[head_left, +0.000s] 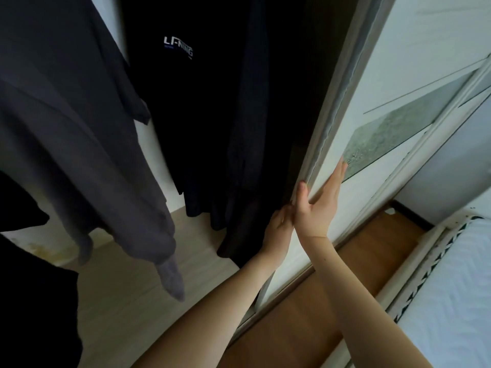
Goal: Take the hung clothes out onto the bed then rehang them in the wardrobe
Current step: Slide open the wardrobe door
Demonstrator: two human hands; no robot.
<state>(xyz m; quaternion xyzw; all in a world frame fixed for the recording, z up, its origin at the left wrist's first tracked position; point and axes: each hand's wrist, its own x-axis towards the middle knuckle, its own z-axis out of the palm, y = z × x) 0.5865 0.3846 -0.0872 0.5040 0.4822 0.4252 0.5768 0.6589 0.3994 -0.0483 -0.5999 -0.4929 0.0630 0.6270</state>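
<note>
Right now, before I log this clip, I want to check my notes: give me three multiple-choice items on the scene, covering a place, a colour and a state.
1. Where does the right hand rest?
A. on the wardrobe door
B. on the bed
C. on a hanger

2. What colour is the logo shirt?
A. black
B. red
C. yellow

3. The clothes are:
A. hanging in the wardrobe
B. piled on the bed
C. lying on the floor

Answers:
1 A: the right hand lies flat on the wardrobe door.
2 A: the logo shirt is black.
3 A: it and the grey garment hang; none shows on the bed.
</note>
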